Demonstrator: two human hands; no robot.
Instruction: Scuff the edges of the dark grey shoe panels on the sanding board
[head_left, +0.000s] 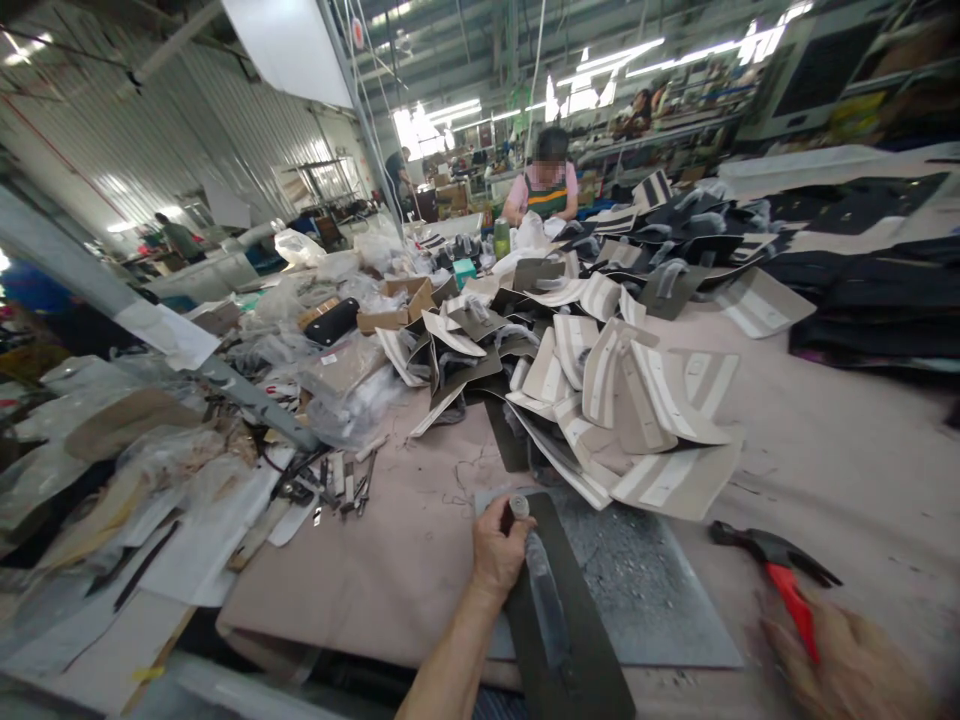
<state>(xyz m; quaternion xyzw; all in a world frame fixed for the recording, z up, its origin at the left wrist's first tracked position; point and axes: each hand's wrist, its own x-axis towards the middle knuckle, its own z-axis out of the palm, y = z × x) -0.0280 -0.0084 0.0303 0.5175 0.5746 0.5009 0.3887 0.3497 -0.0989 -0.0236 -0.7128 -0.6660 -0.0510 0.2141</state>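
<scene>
A broad table (pixel 840 440) covered in pale sheeting fills the view, with a factory hall behind it. Across its middle sprawls a pile of cut pieces (pixel 637 400), beige with white stripes, some curled up on edge; darker pieces are heaped further back on the right. On the left of the table lie crumpled plastic bags (pixel 187 450) and paper. At the far end sits a co-worker (pixel 547 185) in a pink top with a green apron.

Near the front edge lies a grey plate (pixel 645 590), flat and speckled. A dark strip (pixel 577 640) rests lengthwise over the left part of the plate and runs off the bottom of the view. To the right of the plate is a hammer (pixel 780 570), its black head on the table and its red handle leading back into the right hand (pixel 847 665), which is closed around the handle's end (the hand is blurred). The left hand (pixel 499 545) sits at the top end of the strip, fingers pinched around a small tool (pixel 519 506) with a round pale top, held upright on the strip
</scene>
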